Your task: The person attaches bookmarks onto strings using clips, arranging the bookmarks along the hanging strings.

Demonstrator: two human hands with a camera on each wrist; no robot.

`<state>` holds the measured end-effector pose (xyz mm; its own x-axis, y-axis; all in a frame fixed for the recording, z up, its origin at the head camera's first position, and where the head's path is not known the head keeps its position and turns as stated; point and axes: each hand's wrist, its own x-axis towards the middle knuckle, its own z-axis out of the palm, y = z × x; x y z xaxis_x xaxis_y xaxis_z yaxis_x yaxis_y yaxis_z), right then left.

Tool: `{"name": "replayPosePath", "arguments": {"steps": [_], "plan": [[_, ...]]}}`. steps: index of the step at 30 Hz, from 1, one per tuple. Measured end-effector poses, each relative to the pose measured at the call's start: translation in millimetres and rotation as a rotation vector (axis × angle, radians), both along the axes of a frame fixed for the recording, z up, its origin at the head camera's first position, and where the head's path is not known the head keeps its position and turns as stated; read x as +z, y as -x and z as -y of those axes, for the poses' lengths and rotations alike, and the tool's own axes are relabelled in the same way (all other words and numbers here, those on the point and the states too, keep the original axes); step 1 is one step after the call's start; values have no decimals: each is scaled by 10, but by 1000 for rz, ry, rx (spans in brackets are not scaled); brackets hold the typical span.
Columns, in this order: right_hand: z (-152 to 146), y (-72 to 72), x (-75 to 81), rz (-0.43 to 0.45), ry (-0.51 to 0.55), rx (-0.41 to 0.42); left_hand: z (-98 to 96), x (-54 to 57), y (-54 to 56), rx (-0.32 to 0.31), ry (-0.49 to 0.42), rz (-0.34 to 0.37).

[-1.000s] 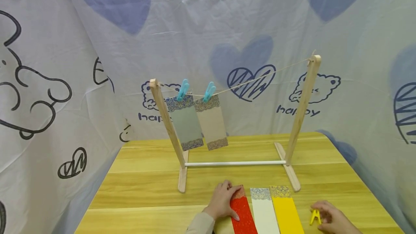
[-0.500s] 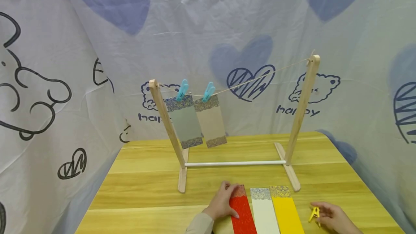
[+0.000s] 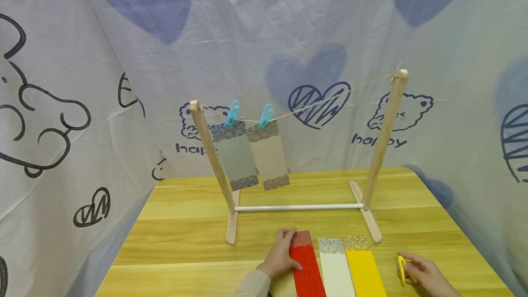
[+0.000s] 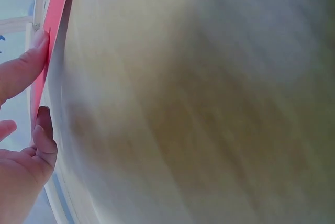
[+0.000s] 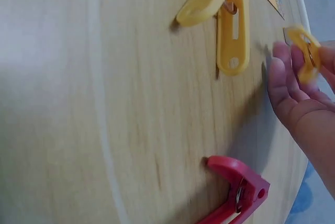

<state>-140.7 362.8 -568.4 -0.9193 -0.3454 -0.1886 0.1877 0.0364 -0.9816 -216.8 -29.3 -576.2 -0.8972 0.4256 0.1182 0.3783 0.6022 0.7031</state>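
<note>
My left hand (image 3: 280, 255) holds the left edge of a red card (image 3: 307, 267) with a patterned band at its top. In the left wrist view its thumb lies on the red face and fingertips meet the edge, which stands a little off the table. My right hand (image 3: 422, 273) pinches a yellow clothespin (image 5: 306, 54) between thumb and fingers, close over the table at the right. A white card (image 3: 336, 267) and a yellow card (image 3: 364, 269) lie side by side between the hands.
A wooden rack (image 3: 385, 139) with a sagging string stands behind. Two light-blue clothespins (image 3: 233, 114) clip a grey-green card (image 3: 237, 157) and a cream card (image 3: 268, 157) to it. Another yellow clothespin (image 5: 233, 41) and a red clothespin (image 5: 243, 182) lie near the right hand.
The left fingers have slid off the red card's patterned band to its left edge, and the card's top has shifted slightly. The right hand has turned the yellow clothespin more upright.
</note>
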Motion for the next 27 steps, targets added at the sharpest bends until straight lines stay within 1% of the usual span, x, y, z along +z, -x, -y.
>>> {"name": "replayPosePath", "arguments": {"steps": [2, 4, 5, 7, 10, 13, 15, 18, 20, 22, 24, 27], "plan": [[24, -5, 7, 54, 103, 6, -7, -5, 6, 15, -16, 1], [53, -7, 20, 101, 152, -9, -15, -4, 10, 39, -44, 23], [70, -5, 29, 110, 137, -28, -19, -2, 13, 52, -65, 33], [98, 2, 46, 99, 63, -76, -21, 12, 17, 72, -114, 52], [128, 17, 75, 68, -27, -133, -11, 27, 23, 88, -176, 65], [143, 29, 101, 53, -51, -170, 4, 39, 30, 88, -238, 89], [158, 38, 114, 53, -70, -199, 7, 48, 36, 94, -295, 122], [189, 50, 131, 57, -123, -239, 1, 72, 45, 105, -403, 200], [209, 59, 141, 64, -152, -263, -5, 86, 51, 116, -459, 234], [212, 61, 147, 66, -150, -265, -10, 100, 56, 134, -495, 262], [200, 63, 147, 66, -120, -260, -12, 104, 62, 150, -520, 258], [174, 61, 141, 45, -64, -226, -17, 113, 69, 166, -546, 243]]}}
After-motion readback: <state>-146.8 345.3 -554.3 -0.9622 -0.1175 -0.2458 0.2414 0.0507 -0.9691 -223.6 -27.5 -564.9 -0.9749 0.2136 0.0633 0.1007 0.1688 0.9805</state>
